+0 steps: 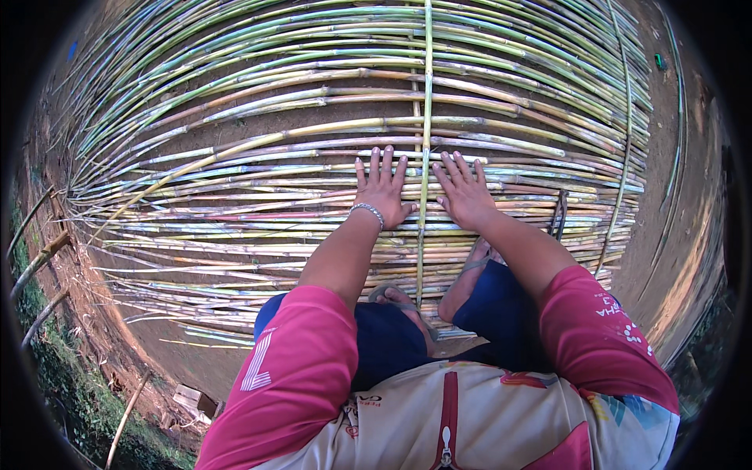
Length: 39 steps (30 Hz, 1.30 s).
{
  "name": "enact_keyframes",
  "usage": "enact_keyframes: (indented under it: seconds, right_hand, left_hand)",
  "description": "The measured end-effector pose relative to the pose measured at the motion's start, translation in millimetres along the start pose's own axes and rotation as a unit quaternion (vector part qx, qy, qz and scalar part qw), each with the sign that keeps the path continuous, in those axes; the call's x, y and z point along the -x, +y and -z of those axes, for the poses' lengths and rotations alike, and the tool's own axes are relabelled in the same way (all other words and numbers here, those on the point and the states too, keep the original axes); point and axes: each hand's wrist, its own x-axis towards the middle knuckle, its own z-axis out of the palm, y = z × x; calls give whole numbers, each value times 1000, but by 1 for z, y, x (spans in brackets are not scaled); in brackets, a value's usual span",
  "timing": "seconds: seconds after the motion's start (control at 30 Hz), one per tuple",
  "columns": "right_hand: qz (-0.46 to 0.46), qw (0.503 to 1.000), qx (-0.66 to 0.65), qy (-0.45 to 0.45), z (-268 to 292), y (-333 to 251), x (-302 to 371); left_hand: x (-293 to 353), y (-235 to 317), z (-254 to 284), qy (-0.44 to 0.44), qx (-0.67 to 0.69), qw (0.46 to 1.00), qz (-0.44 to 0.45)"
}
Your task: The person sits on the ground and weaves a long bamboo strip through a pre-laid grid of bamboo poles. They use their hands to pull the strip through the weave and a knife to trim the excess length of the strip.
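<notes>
My left hand (381, 190), with a chain bracelet at the wrist, has its fingers spread over a broad layer of long, jointed bamboo-like canes (274, 207). On the other side of an upright-running crosswise cane (428, 86), my right hand (468, 196) is also spread, palm down. Neither hand grips anything; whether the palms press on the canes or hover just above cannot be told. A dark, narrow two-armed tool, perhaps pincers (558, 214), lies on the canes to the right of my right hand.
Another crosswise cane (625, 102) lies across the right ends. My sandalled feet (407, 307) are on the near canes. Bare soil (666, 149) borders the right side. Wooden poles (39, 265) and grass stand at the left, with a small block (194, 401) at lower left.
</notes>
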Motion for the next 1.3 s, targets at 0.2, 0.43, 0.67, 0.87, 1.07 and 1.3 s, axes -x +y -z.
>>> enact_keyframes:
  seconds: [0.2, 0.43, 0.67, 0.87, 1.07, 1.3]
  right_hand:
    - [27, 999, 0, 17, -2, 8, 8]
    - [-20, 1000, 8, 16, -4, -1, 0]
    - [-7, 999, 2, -35, 9, 6, 7]
    - [0, 999, -17, -30, 8, 7, 8]
    - [-2, 999, -28, -15, -1, 5, 8]
    - [-6, 999, -52, -6, 1, 1, 4]
  left_hand:
    - [0, -5, -8, 16, -5, 1000, -6]
    - [0, 1, 6, 1, -10, 1000, 12]
    - [-3, 12, 1, 8, -3, 1000, 19]
    - [-3, 11, -1, 14, -10, 1000, 24]
    - [-5, 9, -6, 16, -12, 1000, 21]
    - [-4, 6, -6, 20, -3, 1000, 24]
